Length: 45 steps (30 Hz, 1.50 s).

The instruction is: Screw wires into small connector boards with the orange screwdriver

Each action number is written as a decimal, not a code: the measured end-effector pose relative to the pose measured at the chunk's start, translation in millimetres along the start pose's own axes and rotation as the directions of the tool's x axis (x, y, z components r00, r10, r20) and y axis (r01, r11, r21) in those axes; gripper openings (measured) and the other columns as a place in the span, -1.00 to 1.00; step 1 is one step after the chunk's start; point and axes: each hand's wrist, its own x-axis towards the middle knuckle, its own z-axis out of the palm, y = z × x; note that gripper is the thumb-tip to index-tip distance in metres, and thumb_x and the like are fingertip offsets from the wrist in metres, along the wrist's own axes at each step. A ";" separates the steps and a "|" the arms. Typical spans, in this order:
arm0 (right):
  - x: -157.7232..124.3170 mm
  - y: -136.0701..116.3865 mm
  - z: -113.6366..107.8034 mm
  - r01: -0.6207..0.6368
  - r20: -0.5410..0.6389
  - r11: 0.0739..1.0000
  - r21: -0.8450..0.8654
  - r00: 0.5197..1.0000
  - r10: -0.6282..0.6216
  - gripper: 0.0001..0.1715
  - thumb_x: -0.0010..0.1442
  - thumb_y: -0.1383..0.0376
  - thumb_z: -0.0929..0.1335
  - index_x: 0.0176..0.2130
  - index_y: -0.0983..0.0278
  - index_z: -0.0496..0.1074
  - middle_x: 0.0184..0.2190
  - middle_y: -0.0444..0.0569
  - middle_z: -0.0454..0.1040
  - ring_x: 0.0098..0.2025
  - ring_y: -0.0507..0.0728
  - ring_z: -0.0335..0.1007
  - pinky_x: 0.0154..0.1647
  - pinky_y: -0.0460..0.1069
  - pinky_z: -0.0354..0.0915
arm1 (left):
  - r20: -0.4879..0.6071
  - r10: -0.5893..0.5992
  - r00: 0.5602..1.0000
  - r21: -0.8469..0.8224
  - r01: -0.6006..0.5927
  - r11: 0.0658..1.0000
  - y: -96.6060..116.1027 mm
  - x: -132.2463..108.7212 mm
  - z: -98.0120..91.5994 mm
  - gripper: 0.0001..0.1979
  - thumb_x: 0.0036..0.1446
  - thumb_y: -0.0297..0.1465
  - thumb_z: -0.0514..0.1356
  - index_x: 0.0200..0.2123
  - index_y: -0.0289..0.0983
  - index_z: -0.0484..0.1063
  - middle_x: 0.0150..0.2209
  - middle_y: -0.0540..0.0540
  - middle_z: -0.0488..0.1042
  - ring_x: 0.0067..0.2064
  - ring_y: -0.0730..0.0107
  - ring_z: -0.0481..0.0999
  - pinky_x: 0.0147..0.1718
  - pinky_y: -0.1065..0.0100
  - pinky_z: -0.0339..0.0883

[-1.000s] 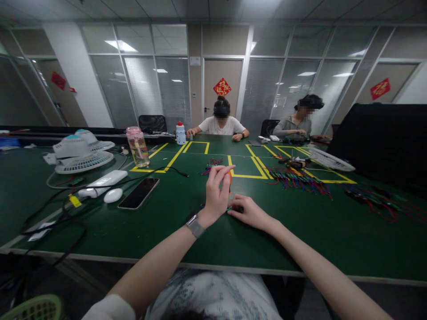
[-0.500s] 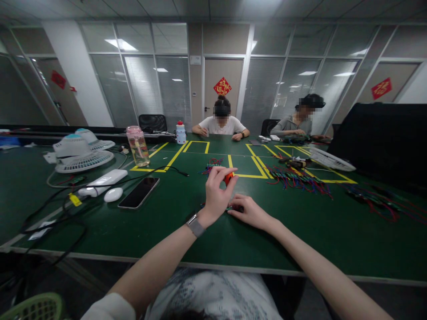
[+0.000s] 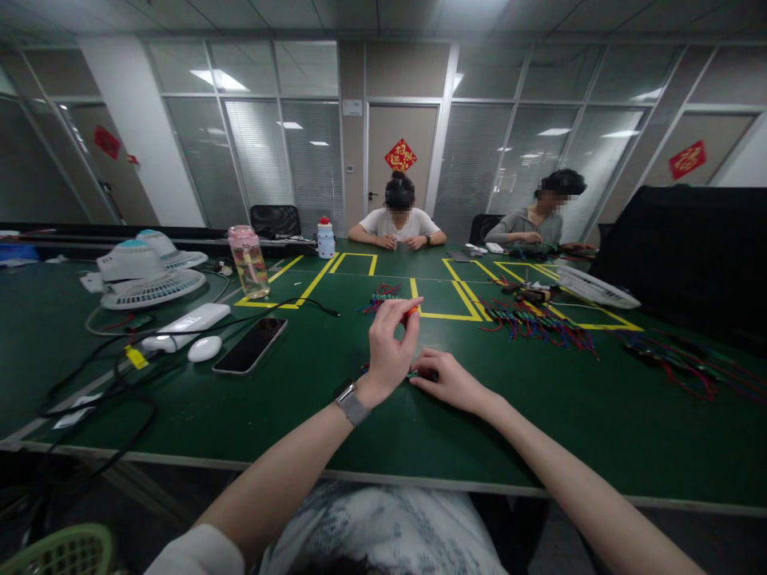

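My left hand [image 3: 392, 343] is raised above the table, with thumb and fingers closed around a small orange-red object [image 3: 412, 310]. Only its top edge shows between the fingertips, so its kind is hidden. Low on the tabletop, my right hand [image 3: 443, 379] has its fingers bent and pinched at a small green circuit board [image 3: 412, 374], mostly covered by both hands. Something dark shows under the right fingers. Just beyond the left hand lies a small bunch of wired circuit boards [image 3: 383, 298] with red and blue leads.
Wired boards [image 3: 539, 323] lie in a long row to the right, near a white keyboard [image 3: 596, 286]. On the left are a phone [image 3: 250, 346], a mouse [image 3: 204, 349], a fan [image 3: 147, 275], cables and a pink-lidded bottle [image 3: 248, 263]. Two people sit across the green table [image 3: 335, 447].
The orange-red object has turned or sunk in my left fingers; less of it shows. My right hand stays put. The person opposite has brought both hands together.
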 end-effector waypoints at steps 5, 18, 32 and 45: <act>-0.2 -0.7 -0.1 -0.006 0.000 1.000 0.002 1.000 0.006 -0.85 0.18 0.29 0.37 -0.26 0.30 0.53 -0.36 -0.04 0.40 -0.39 0.05 0.33 -0.33 -0.05 0.28 | -0.026 0.020 0.999 0.054 -0.018 0.998 0.7 -0.8 -0.5 -0.87 0.21 -0.44 0.15 -0.20 -0.23 0.48 -0.27 -0.06 0.39 -0.22 0.40 0.41 -0.20 0.35 0.32; 0.3 -2.0 -1.3 -0.002 -0.004 1.000 -0.004 1.000 0.002 -0.86 0.17 0.31 0.38 -0.25 0.30 0.53 -0.38 -0.06 0.39 -0.39 0.04 0.32 -0.35 -0.07 0.25 | 0.033 -0.013 0.999 -0.059 0.015 0.998 -0.6 -1.0 -1.7 -0.72 0.31 -0.46 -0.03 -0.08 -0.25 0.45 -0.12 -0.12 0.49 -0.07 0.36 0.46 -0.07 0.30 0.33; 0.0 0.2 0.7 0.002 -0.006 1.000 -0.003 1.000 -0.002 -0.85 0.17 0.30 0.37 -0.25 0.29 0.54 -0.36 -0.05 0.41 -0.39 0.05 0.32 -0.34 -0.06 0.27 | 0.011 0.005 1.000 0.017 -0.005 1.000 0.7 -0.5 -1.4 -0.83 0.24 -0.41 0.12 -0.15 -0.22 0.48 -0.24 -0.08 0.42 -0.22 0.41 0.43 -0.20 0.36 0.35; -0.2 -0.3 0.3 0.001 -0.005 1.000 0.003 1.000 -0.001 -0.87 0.17 0.29 0.37 -0.28 0.30 0.52 -0.37 -0.06 0.40 -0.40 0.04 0.32 -0.35 -0.06 0.26 | 0.000 -0.003 1.000 0.013 0.003 1.000 -0.1 -0.4 -0.4 -0.83 0.23 -0.43 0.12 -0.15 -0.23 0.48 -0.26 -0.08 0.43 -0.27 0.43 0.42 -0.26 0.38 0.35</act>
